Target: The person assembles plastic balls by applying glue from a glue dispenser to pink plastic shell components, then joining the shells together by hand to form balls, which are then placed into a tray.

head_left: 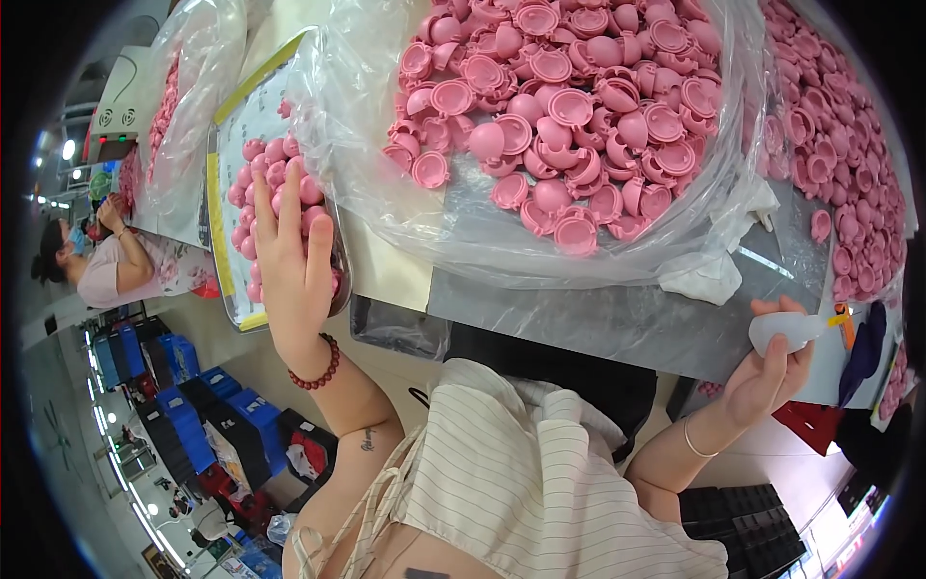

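My left hand (pixel 287 256) is stretched flat over assembled pink balls (pixel 253 150) grouped in a shallow tray with a yellow edge (pixel 228 232). Its fingers lie straight and slightly apart, holding nothing; whether the palm presses on the balls cannot be told. At the right, my right hand (pixel 762 372) is closed around a small white squeeze bottle (pixel 783 331), whose yellow tip points right, away from the palm. Between the hands, loose pink half-shells (pixel 574 106) are heaped in an opened clear plastic bag (pixel 386 207) on the grey tabletop (pixel 540 318).
A second heap of pink shells (pixel 834 145) spreads along the right. A crumpled white cloth (pixel 704 275) lies at the bag's near edge. Another bag of pink parts (pixel 174 106) stands far left, where a co-worker (pixel 125 256) sits. Blue and black crates (pixel 193 405) stack on the floor.
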Tool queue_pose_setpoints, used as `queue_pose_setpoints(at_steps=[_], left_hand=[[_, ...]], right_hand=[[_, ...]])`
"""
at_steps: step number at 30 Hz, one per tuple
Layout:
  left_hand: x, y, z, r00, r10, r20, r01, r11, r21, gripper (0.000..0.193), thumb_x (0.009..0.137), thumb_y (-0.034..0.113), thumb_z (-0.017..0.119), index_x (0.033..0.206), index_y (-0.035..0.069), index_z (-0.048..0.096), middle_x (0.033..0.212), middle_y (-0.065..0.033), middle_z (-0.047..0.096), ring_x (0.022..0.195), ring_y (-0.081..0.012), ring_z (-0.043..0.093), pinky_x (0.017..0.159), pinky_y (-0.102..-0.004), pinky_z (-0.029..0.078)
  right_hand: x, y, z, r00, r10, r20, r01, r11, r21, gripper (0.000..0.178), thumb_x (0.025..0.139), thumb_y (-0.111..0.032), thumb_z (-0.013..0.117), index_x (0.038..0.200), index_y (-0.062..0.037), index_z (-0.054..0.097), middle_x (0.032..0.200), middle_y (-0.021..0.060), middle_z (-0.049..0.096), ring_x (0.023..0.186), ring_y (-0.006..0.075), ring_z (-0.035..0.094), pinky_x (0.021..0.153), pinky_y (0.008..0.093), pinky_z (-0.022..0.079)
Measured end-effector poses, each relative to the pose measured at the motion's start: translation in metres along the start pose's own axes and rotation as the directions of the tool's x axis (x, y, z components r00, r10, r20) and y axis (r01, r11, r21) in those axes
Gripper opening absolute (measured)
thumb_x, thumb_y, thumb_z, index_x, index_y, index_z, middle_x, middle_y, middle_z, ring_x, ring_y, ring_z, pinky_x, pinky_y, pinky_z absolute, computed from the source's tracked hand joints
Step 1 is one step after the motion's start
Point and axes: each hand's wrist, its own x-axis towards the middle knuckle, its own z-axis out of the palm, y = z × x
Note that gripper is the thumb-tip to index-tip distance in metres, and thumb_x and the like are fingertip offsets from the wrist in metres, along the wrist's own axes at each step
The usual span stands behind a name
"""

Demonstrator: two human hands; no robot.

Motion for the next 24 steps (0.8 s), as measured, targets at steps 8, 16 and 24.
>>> queue_pose_setpoints(at_steps=[8,16,24], left_hand=[[0.013,0.012,0.008,0.987,-0.122,-0.105,0.137,0.98,0.144,0.042,0.081,0.02,0.043,0.12,0.004,0.038,0.127,-0.0205,0.032,0.119,-0.0349,0.028,0.095,-0.0441,0.021],[0.03,0.084,0.029,0.996,0.073,-0.042,-0.076,0.994,-0.074,0.016,0.067,0.011,0.063,0.079,0.005,0.056,0.081,-0.0077,0.055,0.075,-0.026,0.049,0.068,-0.0322,0.037],[0.017,0.102,0.031,0.958,0.085,-0.275,-0.218,0.838,-0.501,0.013,0.066,0.008,0.064,0.075,0.004,0.057,0.081,-0.0085,0.055,0.071,-0.0211,0.053,0.061,-0.0285,0.041]], right_hand=[[0.002,-0.001,0.007,1.0,0.002,-0.024,-0.003,1.0,-0.026,0.035,0.076,-0.017,0.05,0.1,0.0083,0.047,0.084,0.017,0.055,0.077,0.0196,0.052,0.073,0.0279,0.037],[0.001,-0.002,0.002,1.0,0.006,-0.003,-0.006,1.0,-0.025,0.035,0.078,-0.016,0.048,0.101,0.0088,0.046,0.085,0.0173,0.055,0.08,0.0208,0.052,0.075,0.0287,0.036],[0.005,-0.008,0.005,0.999,-0.034,-0.005,0.034,0.998,0.052,0.037,0.077,-0.021,0.05,0.098,0.0084,0.045,0.081,0.0181,0.055,0.073,0.0189,0.052,0.066,0.0271,0.038]])
